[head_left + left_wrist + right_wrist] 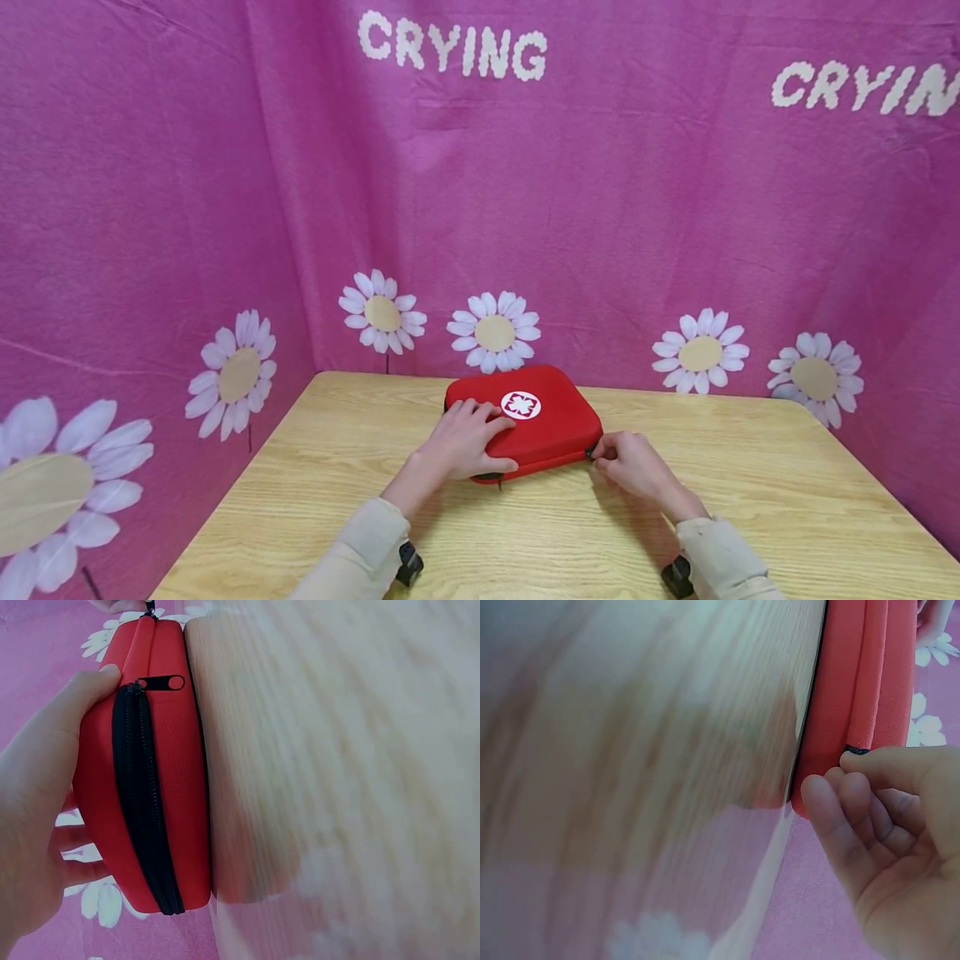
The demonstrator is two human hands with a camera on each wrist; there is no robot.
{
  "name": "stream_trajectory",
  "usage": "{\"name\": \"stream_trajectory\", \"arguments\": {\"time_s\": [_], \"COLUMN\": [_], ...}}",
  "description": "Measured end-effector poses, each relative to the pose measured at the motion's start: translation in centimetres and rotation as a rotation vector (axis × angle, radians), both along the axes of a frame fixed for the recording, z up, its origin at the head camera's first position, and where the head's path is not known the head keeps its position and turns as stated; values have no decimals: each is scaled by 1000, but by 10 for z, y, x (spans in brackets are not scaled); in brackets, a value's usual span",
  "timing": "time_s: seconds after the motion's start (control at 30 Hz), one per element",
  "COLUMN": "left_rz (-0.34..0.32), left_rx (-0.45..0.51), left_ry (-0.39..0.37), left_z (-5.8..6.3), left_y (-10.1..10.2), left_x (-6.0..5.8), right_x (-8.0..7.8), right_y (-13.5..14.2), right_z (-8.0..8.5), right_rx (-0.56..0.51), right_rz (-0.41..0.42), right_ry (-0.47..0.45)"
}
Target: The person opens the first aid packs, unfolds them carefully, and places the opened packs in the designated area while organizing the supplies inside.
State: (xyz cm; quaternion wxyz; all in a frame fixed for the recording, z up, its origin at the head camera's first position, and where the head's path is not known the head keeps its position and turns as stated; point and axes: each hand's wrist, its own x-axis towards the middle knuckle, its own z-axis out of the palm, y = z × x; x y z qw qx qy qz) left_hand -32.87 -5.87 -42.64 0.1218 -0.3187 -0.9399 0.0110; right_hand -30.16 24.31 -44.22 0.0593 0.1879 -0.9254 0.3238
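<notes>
A red zippered case (558, 425) with a white round emblem (521, 406) lies flat toward the back of the table. My left hand (467, 440) rests on its lid at the left, fingers spread and thumb near the front edge. At the front right corner, my right hand (637, 468) pinches a small black zipper pull (857, 750), mostly hidden by thumb and fingers. The left wrist view shows a second zipper pull (161, 682) sticking out from the seam, untouched. Beside it, black zipper teeth (142, 795) run exposed along the case's left side.
The wooden table (525, 542) reaches back to a pink cloth (600, 208) printed with daisies and white lettering. The same cloth hangs along the left side. A black wrist device (409, 564) sits at the left cuff, and a similar one (677, 577) at the right.
</notes>
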Motion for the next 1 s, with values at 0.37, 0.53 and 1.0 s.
{"name": "stream_trajectory", "arguments": {"time_s": [0.37, 0.53, 1.0], "left_rz": [-8, 28, 115], "left_rx": [239, 392, 303], "left_ry": [-148, -175, -271], "left_z": [19, 16, 11], "left_y": [-21, -40, -42], "left_x": [-12, -31, -33], "right_x": [4, 6, -6], "right_y": [-2, -15, -21], "right_z": [14, 20, 8], "right_rx": [46, 64, 109], "right_rz": [-116, -166, -211], "right_ry": [91, 170, 158]}}
